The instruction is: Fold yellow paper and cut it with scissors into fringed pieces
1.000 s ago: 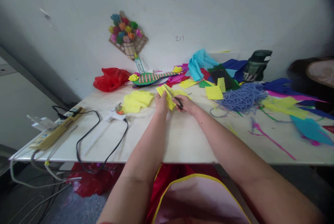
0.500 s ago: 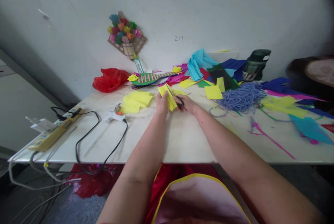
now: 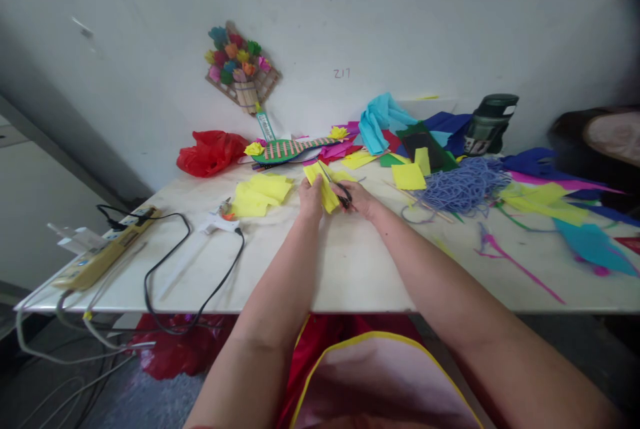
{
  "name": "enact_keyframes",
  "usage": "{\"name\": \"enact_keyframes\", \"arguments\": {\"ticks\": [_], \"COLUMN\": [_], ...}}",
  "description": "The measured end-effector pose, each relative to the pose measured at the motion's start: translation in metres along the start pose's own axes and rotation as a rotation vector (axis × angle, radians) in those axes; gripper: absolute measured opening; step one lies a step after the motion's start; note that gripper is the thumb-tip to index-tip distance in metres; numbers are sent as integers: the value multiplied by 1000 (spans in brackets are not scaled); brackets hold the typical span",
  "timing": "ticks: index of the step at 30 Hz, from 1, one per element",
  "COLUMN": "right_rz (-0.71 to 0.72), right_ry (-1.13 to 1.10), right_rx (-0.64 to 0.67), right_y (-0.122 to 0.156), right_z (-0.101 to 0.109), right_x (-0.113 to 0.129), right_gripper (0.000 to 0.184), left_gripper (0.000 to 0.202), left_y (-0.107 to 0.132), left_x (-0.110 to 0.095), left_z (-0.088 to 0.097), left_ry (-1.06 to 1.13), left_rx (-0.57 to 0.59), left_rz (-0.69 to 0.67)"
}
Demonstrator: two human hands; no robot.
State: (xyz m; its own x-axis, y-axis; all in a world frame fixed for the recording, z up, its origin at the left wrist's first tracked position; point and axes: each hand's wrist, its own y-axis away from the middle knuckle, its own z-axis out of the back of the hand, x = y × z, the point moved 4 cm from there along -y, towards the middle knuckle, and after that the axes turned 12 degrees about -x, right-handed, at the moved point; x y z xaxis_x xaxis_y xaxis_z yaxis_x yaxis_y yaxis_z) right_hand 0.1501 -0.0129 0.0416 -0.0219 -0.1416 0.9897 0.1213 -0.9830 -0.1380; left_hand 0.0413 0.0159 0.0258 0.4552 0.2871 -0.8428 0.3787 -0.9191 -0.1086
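My left hand [image 3: 311, 197] grips a folded piece of yellow crepe paper [image 3: 327, 197] above the middle of the table. Black-handled scissors [image 3: 345, 197] are in my right hand [image 3: 360, 199], their blades lying against the yellow paper and pointing up and left. Whether the blades are apart cannot be made out. More yellow crepe paper [image 3: 261, 194] lies flat to the left of my left hand. Behind my hands rests a green craft piece [image 3: 287, 150] with a pink woven strip and yellow paper flowers at its ends.
A hot glue gun [image 3: 213, 223] with a black cord lies left, beside a power strip [image 3: 107, 252]. Purple yarn [image 3: 460, 185], yellow squares [image 3: 409, 177] and a dark bottle [image 3: 493, 123] are at right. A red plastic bag [image 3: 213, 152] sits at back left; paper flowers [image 3: 240, 59] hang on the wall.
Almost nothing differs. My right hand and the scissors have shifted very slightly against the yellow paper; my left hand keeps its hold.
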Motion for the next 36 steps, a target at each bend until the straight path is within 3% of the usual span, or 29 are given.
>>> {"name": "enact_keyframes", "arguments": {"ticks": [20, 36], "right_rz": [71, 8], "right_ry": [-5, -19], "right_rx": [-15, 22], "right_y": [-5, 1], "right_z": [1, 2], "right_x": [-7, 1], "right_gripper": [30, 32], "left_gripper": [27, 34], "left_y": [1, 2], "left_x": [-1, 0], "left_z": [1, -1], "left_ry": [16, -3], "left_rx": [-25, 19], "left_rz": [-13, 37]}}
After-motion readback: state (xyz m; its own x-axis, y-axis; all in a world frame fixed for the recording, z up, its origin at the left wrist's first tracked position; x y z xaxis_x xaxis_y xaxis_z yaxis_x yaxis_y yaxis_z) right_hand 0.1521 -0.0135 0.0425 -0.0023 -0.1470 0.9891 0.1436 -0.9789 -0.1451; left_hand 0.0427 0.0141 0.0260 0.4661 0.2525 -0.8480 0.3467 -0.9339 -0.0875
